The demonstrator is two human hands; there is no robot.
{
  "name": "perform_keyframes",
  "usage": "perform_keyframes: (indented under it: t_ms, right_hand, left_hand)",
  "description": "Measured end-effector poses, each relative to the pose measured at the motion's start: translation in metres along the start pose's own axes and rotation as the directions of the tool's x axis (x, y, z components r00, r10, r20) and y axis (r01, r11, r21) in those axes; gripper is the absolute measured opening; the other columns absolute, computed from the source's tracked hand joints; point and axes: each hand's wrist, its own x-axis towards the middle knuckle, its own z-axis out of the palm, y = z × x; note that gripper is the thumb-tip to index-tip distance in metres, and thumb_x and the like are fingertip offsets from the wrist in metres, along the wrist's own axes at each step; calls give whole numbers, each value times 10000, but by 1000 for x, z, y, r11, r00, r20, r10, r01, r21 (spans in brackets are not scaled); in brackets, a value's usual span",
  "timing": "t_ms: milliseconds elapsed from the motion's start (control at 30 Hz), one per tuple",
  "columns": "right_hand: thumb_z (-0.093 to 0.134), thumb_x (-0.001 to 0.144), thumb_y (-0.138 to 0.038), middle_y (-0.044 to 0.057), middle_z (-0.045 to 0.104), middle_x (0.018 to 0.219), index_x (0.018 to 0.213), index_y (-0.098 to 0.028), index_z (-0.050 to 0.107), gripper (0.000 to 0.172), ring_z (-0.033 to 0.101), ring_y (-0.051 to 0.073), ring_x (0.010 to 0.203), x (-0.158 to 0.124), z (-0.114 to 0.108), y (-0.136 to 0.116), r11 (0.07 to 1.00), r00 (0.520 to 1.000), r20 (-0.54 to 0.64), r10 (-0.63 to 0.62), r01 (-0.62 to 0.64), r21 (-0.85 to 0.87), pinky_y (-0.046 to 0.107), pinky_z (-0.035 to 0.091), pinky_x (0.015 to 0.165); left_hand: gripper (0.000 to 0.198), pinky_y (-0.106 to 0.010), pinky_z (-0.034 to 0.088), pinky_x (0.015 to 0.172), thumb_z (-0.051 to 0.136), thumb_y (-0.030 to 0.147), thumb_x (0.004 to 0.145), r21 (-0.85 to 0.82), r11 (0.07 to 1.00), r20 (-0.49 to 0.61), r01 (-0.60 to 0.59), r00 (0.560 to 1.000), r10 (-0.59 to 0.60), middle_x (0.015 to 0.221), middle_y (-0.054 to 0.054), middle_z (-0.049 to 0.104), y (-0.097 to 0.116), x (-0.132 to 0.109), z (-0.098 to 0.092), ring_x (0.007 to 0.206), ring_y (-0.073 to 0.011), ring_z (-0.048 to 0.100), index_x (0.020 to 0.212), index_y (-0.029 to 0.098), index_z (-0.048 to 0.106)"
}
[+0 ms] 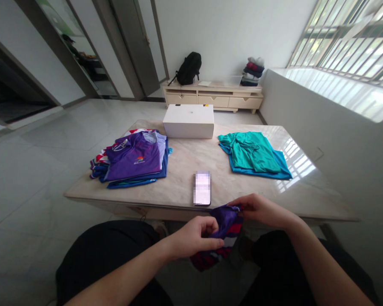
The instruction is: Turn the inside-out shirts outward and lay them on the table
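Note:
My left hand (196, 236) and my right hand (263, 210) both grip a crumpled purple, red and white shirt (225, 231) just below the near edge of the marble table (185, 170), over my lap. My left hand's fingers are curled round the cloth's lower left part. With pinched fingers my right hand holds its upper right edge. A phone (202, 188) lies flat on the table just beyond my hands.
A pile of purple, blue and striped shirts (134, 159) lies on the table's left. Green and blue shirts (253, 154) are stacked on the right. A white box (189, 121) stands at the far edge. Behind are a low cabinet (212, 95) with a black backpack (189, 68) and folded clothes (252, 71).

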Motion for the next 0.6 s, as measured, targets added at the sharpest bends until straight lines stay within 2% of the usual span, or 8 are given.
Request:
perform_keyframes:
  t_ms: [67, 133, 233, 300, 400, 467, 533, 600]
  right_hand:
    - [634, 874, -258, 64, 779, 1095, 1194, -174, 755, 352, 707, 264, 982, 2, -5, 7, 1000, 996, -87, 11, -13, -16, 347, 564, 859]
    - [599, 857, -250, 56, 771, 960, 1047, -159, 761, 266, 700, 238, 871, 4, -10, 14, 999, 973, -228, 17, -27, -40, 322, 555, 767]
    - [531, 817, -257, 25, 686, 743, 849, -167, 698, 193, 635, 195, 687, 9, -17, 23, 995, 879, -476, -11, -36, -89, 296, 502, 632]
    - [503, 790, -269, 14, 650, 703, 822, -180, 671, 193, 612, 188, 650, 11, -21, 26, 995, 811, -585, -28, -33, -93, 293, 481, 611]
    - [494, 801, -302, 8, 633, 694, 875, -192, 678, 227, 607, 195, 640, 11, -24, 26, 991, 739, -673, -24, -70, -113, 292, 453, 595]
    - [497, 831, -325, 12, 639, 709, 918, -194, 693, 252, 596, 197, 646, 11, -25, 25, 977, 693, -720, -39, -125, -173, 291, 427, 590]
    - [507, 864, -354, 22, 659, 749, 933, -192, 702, 263, 590, 198, 678, 9, -26, 24, 962, 664, -744, -76, -147, -229, 288, 413, 605]
    - [528, 899, -420, 21, 647, 742, 883, -187, 693, 286, 566, 189, 684, 8, -26, 23, 962, 670, -736, -97, -127, -242, 278, 398, 605]
  left_hand:
    - [493, -192, 311, 587, 863, 481, 741, -16, 1000, 41, 18, 999, -17, 744, 56, 507, 0, -1, -1, 652, -76, 415, 835, 177, 486]
    - [457, -183, 327, 583, 852, 443, 751, 0, 999, 101, 46, 994, -46, 752, 55, 527, 2, -3, -3, 648, -77, 436, 880, 183, 498]
    - [381, -176, 358, 568, 817, 351, 776, 96, 991, 205, 90, 973, -108, 731, 64, 549, 3, -7, -6, 619, -81, 466, 987, 194, 542]
    - [379, -177, 361, 551, 782, 331, 807, 136, 985, 219, 103, 967, -131, 727, 65, 566, 4, -9, -7, 594, -83, 469, 1087, 204, 559]
    - [420, -189, 334, 529, 673, 373, 905, 93, 990, 114, 107, 987, -117, 791, 41, 615, 5, -8, -8, 563, -83, 440, 1268, 221, 526]
    - [375, -210, 365, 573, 600, 349, 933, 75, 995, 5, 61, 998, -61, 890, 2, 657, 9, -7, -11, 625, -104, 488, 1277, 208, 546]
    - [256, -238, 413, 668, 560, 280, 902, 138, 990, -128, -12, 991, 30, 939, -19, 664, 15, -6, -17, 754, -143, 546, 1129, 180, 626]
    - [171, -264, 429, 744, 518, 238, 864, 245, 968, -285, -58, 950, 129, 882, -10, 640, 22, -6, -28, 826, -174, 553, 952, 175, 651]
